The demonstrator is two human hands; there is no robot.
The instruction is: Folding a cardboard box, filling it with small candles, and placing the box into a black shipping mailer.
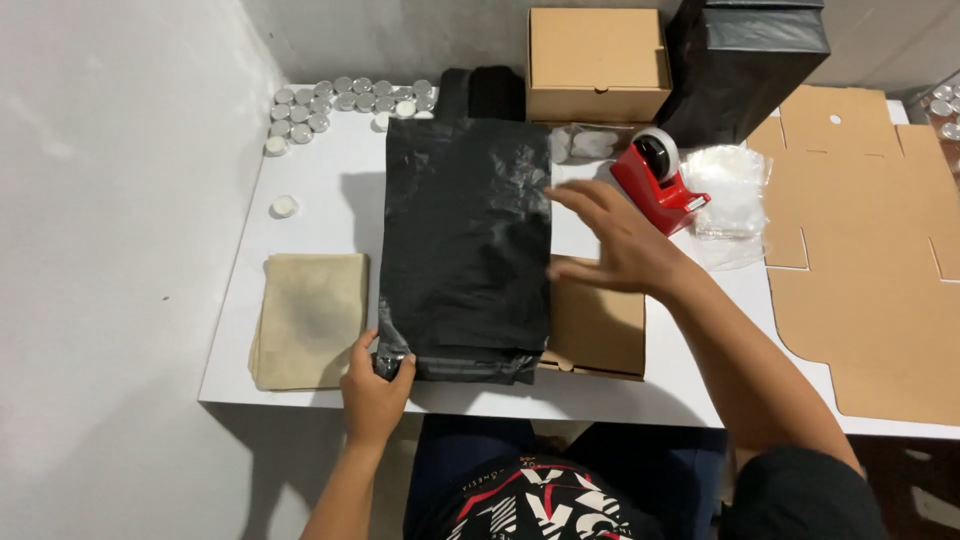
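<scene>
your left hand (375, 385) pinches the near-left corner of the black plastic bag (465, 240), which lies flat over a cardboard box (600, 330) at the front edge of the white table (320, 210). your right hand (620, 245) is released, fingers spread, hovering at the bag's right edge above the box. red tape dispenser (660, 180) sits just beyond it, beige cloth (305, 320) to the bag's left.

Closed brown cardboard box (597, 62) at table's far edge, square, plain. Second flat brown box (598, 325) near front edge, half under black plastic bag (465, 245). Flat unfolded cardboard blanks (870, 270) at right. Clear plastic pouches (733, 190) beside them.
</scene>
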